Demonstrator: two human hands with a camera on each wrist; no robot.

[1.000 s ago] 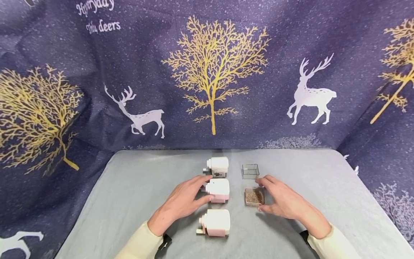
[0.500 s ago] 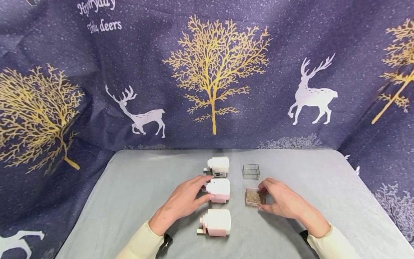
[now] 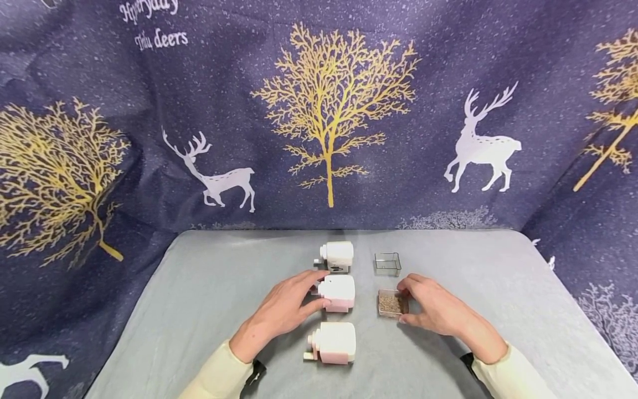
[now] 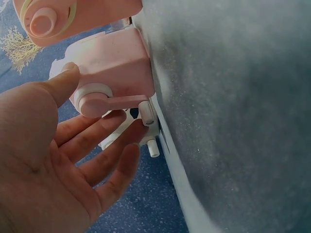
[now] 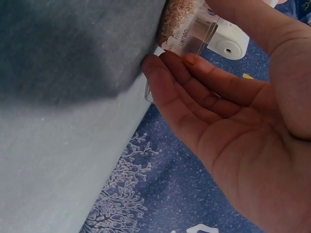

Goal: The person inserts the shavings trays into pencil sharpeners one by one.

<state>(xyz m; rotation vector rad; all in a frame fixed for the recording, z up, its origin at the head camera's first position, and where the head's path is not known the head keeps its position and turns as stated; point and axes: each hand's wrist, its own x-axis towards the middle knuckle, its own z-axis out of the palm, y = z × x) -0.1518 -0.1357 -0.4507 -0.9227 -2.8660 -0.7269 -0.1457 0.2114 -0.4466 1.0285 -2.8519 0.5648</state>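
My left hand (image 3: 281, 305) holds the middle one of a row of crank pencil sharpeners, the pink pencil sharpener (image 3: 339, 292), from its crank side. In the left wrist view the thumb lies against its pink body (image 4: 114, 63), and the other fingers reach beneath its crank handle (image 4: 124, 102). To the right, my right hand (image 3: 432, 305) pinches a clear shavings tray (image 3: 390, 303) between thumb and fingertips. Brown pencil shavings (image 5: 181, 14) fill part of that tray, and its printed lettering shows in the right wrist view.
A white pencil sharpener (image 3: 337, 256) stands behind the held one, and a cream-and-pink pencil sharpener (image 3: 336, 342) in front. Another clear tray (image 3: 387, 262) sits at the back right. The grey table (image 3: 224, 260) ends at a dark blue cloth (image 3: 399, 205) printed with deer and trees.
The shavings in the clear tray lie more evenly than a second ago, and the tray sits flatter in the right hand. The left hand keeps its place on the pink sharpener.
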